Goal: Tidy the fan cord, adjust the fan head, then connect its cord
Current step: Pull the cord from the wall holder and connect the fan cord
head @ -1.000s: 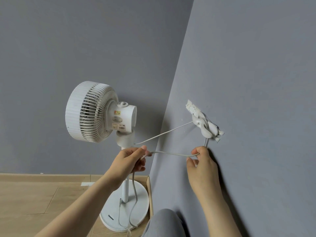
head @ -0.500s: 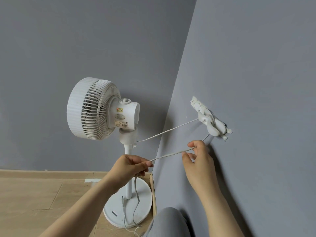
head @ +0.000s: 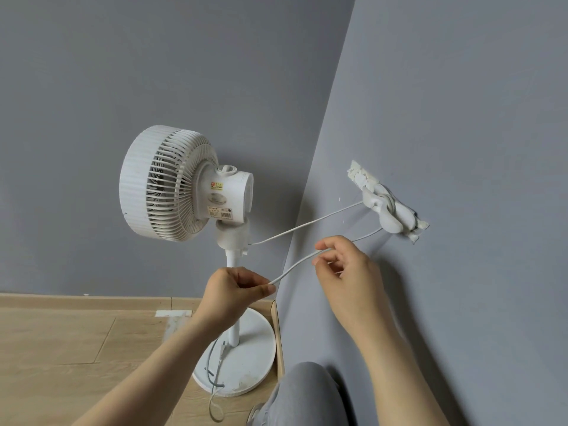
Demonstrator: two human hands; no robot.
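A white pedestal fan (head: 172,186) stands in the room corner, its head facing left, on a round base (head: 255,361). Its white cord (head: 295,265) runs from the fan neck to a white wall hook (head: 384,207) on the right wall, loops round it and comes back down. My right hand (head: 347,272) pinches the returning strand below the hook. My left hand (head: 233,290) pinches the same strand lower down, in front of the pole. More cord and the plug (head: 222,348) lie on the base.
Grey walls meet in a corner right behind the fan. The floor (head: 61,348) is light wood with a wooden skirting board. My knee in grey trousers (head: 304,395) is at the bottom, close to the right wall and the fan base.
My right hand has slid left and down along the cord, away from the hook. My left hand has dropped lower in front of the pole. The view has shifted closer.
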